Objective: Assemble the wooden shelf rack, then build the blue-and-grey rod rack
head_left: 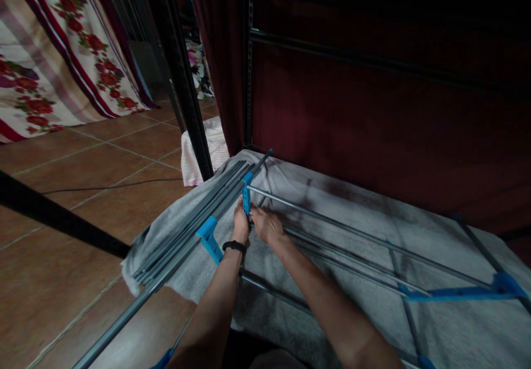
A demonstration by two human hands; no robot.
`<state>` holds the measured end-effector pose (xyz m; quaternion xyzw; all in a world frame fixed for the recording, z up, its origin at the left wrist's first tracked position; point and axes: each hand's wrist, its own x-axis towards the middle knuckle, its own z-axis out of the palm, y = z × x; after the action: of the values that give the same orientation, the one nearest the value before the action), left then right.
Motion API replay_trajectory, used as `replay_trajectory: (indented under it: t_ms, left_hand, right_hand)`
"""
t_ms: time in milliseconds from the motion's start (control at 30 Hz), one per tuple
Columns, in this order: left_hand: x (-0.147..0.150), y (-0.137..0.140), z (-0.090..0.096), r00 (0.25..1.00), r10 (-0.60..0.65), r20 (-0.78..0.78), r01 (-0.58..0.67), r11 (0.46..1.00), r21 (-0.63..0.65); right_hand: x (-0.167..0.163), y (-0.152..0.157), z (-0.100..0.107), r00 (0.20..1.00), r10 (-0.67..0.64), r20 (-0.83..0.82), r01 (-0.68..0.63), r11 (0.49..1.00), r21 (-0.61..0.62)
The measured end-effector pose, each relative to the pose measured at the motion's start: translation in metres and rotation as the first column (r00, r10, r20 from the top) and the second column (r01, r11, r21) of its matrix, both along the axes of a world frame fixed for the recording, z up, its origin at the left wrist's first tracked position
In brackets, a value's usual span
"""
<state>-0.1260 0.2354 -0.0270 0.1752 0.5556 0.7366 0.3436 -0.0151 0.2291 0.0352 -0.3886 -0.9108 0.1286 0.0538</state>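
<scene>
My left hand (240,222), with a black band on the wrist, is closed around the lower part of a blue plastic bracket (246,193). My right hand (267,226) is closed against the bracket's other side, its fingers around the end of a thin metal rod (332,251). Those fingertips partly hide where rod and bracket meet. A longer metal rod (352,225) runs from the bracket's upper part to a blue plastic arm (460,292) at the right. Another blue bracket (211,240) sits on a grey tube (164,275) to the left of my wrist.
Several loose grey tubes (194,214) lie side by side on a grey blanket (357,206). Black metal posts (188,92) stand at the left, and a dark red curtain (352,120) hangs behind. A cable (120,185) crosses the tiled floor (83,203).
</scene>
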Motion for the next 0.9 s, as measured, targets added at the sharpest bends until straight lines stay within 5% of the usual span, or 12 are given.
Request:
replay_trajectory:
  t_ms: [433, 900]
  left_hand:
    - [0.005, -0.004, 0.008, 0.998, -0.039, 0.045, 0.038, 0.999, 0.022]
    - [0.007, -0.004, 0.008, 0.995, -0.036, 0.097, 0.034, 0.999, 0.021]
  right_hand:
    - [-0.005, 0.005, -0.014, 0.999, 0.015, 0.029, -0.014, 0.999, -0.046]
    - [-0.007, 0.001, -0.006, 0.999, -0.007, 0.052, 0.009, 0.999, -0.038]
